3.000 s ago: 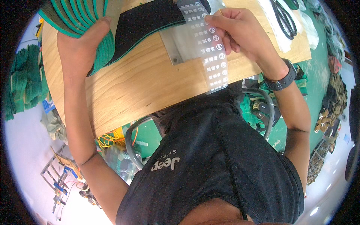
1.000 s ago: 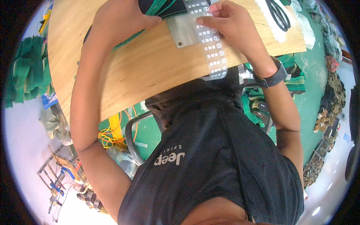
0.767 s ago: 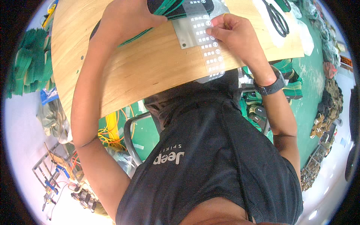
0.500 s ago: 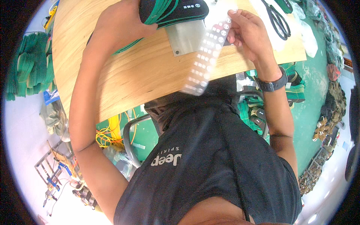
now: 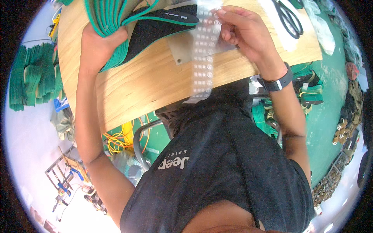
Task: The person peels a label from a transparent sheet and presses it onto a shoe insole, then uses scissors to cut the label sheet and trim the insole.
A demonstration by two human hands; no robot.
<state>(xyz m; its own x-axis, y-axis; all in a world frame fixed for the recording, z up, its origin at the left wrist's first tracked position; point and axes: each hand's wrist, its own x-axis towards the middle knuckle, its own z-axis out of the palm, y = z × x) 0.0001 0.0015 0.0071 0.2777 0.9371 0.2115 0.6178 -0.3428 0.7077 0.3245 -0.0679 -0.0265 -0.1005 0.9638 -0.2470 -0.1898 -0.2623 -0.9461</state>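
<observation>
My left hand [image 5: 97, 48] is wrapped round a fanned stack of black insoles with green edges [image 5: 107, 17] at the table's far left. One printed insole [image 5: 167, 16] fans out to the right, over a plain black one. My right hand [image 5: 252, 37] pinches the upper end of a clear strip of white printed stickers [image 5: 203, 58] between thumb and fingers. The strip hangs down past the table's near edge, its upper part overlapping the tip of the printed insole. Whether the two touch, I cannot tell. Behind the strip lies a grey metal plate [image 5: 180, 52], partly hidden.
The wooden table [image 5: 143, 91] bears black-handled scissors [image 5: 289, 19] on white paper at the far right. A clear plastic bag [image 5: 324, 37] hangs by its right edge. Green-edged bundles [image 5: 35, 77] are piled at left, and more insoles [image 5: 311, 91] lie below the table at right.
My left hand has moved left and nearer, and the insole stack has fanned apart in it. My right hand has shifted left, bringing the sticker strip across to the printed insole's tip.
</observation>
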